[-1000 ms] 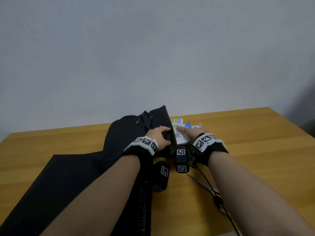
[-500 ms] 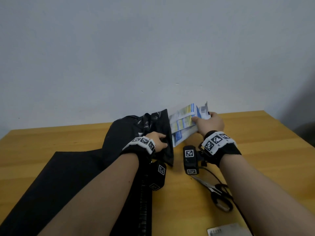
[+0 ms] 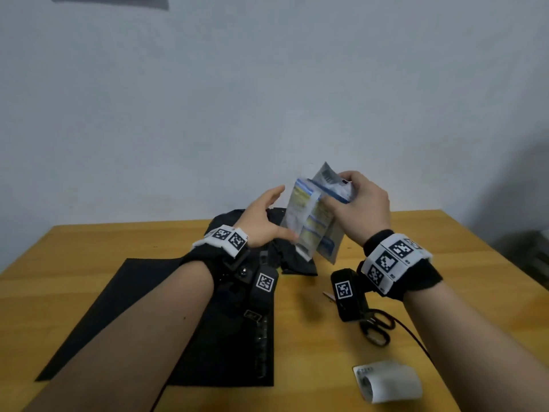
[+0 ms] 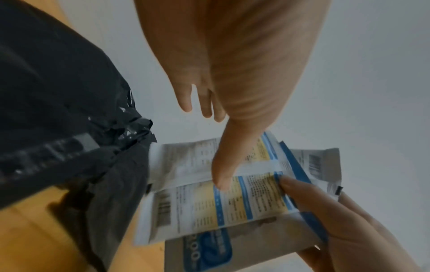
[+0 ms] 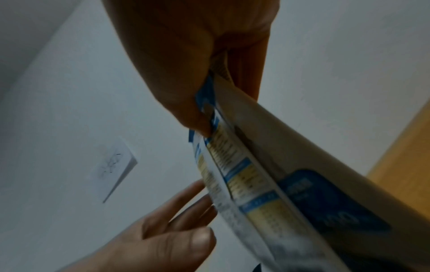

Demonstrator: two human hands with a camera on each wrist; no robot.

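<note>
My right hand (image 3: 362,203) grips a bundle of flat white, blue and yellow printed packets (image 3: 312,221) by its upper end, raised above the table. In the right wrist view the right hand (image 5: 197,55) pinches the packets (image 5: 256,184) between thumb and fingers. My left hand (image 3: 264,218) is beside the bundle's left face with fingers straight. In the left wrist view its thumb (image 4: 223,165) lies against the packets (image 4: 209,211). A black plastic bag (image 3: 133,307) lies flat on the table below, its torn, crumpled mouth (image 4: 130,132) under the packets.
Black-handled scissors (image 3: 375,328) lie on the wooden table (image 3: 445,263) under my right wrist. A curled white paper label (image 3: 389,382) sits near the front right edge. A pale wall stands close behind the table.
My right hand has drawn the packets out of the black bag and lifted them. My left hand has let go of the bag's mouth, risen and spread next to the packets.
</note>
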